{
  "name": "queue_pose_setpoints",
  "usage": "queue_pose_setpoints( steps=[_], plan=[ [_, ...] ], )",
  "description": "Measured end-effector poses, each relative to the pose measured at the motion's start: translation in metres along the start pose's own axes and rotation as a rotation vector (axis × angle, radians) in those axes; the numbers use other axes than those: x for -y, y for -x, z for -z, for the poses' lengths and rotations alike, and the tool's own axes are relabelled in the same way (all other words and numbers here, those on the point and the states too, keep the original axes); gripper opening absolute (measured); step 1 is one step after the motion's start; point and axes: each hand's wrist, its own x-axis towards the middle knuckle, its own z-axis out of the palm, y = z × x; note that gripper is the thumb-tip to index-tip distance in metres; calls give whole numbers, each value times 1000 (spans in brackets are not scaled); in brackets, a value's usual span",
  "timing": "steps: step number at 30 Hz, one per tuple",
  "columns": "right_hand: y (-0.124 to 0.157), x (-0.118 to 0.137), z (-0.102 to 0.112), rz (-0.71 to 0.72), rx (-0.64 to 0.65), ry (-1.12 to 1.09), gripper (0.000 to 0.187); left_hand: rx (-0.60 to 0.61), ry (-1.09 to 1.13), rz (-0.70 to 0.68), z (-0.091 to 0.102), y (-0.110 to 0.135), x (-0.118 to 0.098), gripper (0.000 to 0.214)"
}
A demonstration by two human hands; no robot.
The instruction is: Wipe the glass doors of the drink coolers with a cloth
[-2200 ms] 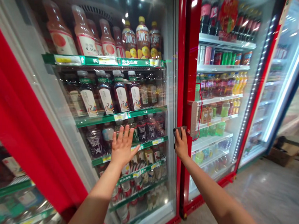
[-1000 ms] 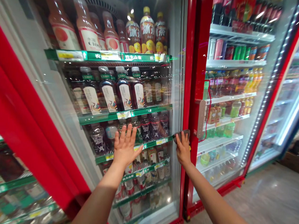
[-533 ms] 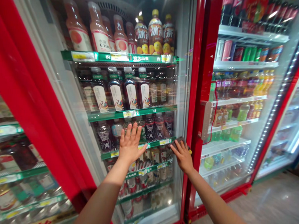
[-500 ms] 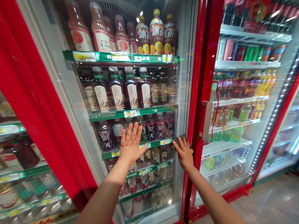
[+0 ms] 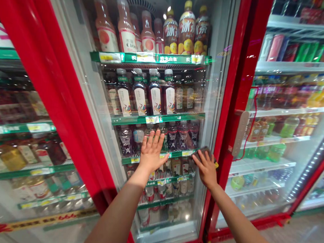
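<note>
My left hand (image 5: 151, 153) lies palm forward with fingers spread, against or just before the glass door (image 5: 215, 84) of a red-framed drinks fridge; contact is hard to judge. To its right, my right hand (image 5: 206, 170) presses a dark grey pad (image 5: 205, 150) to the glass near the door's right edge. A yellow bit shows at the pad's side; its exact kind is unclear. Behind the glass, dark-labelled bottles (image 5: 183, 136) stand at hand height. White-labelled dark bottles (image 5: 155, 96) fill the shelf above, with pink bottles (image 5: 127, 35) and yellow-capped tea bottles (image 5: 186, 30) at the top.
The red door frame (image 5: 234, 81) runs down the right side. Beyond it, a grey handle (image 5: 240, 129) with a red cord (image 5: 250, 138) sits by another lit fridge with white shelves (image 5: 272, 166). A further fridge of bottles (image 5: 17, 157) stands left. Grey floor (image 5: 302, 225) shows lower right.
My view has swung left, so the fridge and both hands appear farther right. Against the glass, my right hand and the pad have shifted slightly left. My left hand keeps its spread pose.
</note>
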Motion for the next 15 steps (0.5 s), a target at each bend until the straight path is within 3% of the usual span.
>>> queue_pose_setpoints(
  steps=[3,6,9,11,13,15],
  plan=[
    [-37,6,-3,-177,-186,-5,93,-10,-8,-2,0,1,0,110],
    [-61,37,-9,-194,-162,10,91,-14,-24,-6,0,1,-1,108],
    [-45,63,-12,-49,-7,1,84,-4,-33,-13,1,1,-1,106],
    [-26,65,-10,42,70,-12,79,8,-35,-20,3,2,-1,105],
    [-15,55,-6,49,44,-15,75,16,-40,-26,6,2,0,104],
    [-18,39,0,-17,-66,-7,72,22,-51,-31,11,2,0,101]
  ],
)
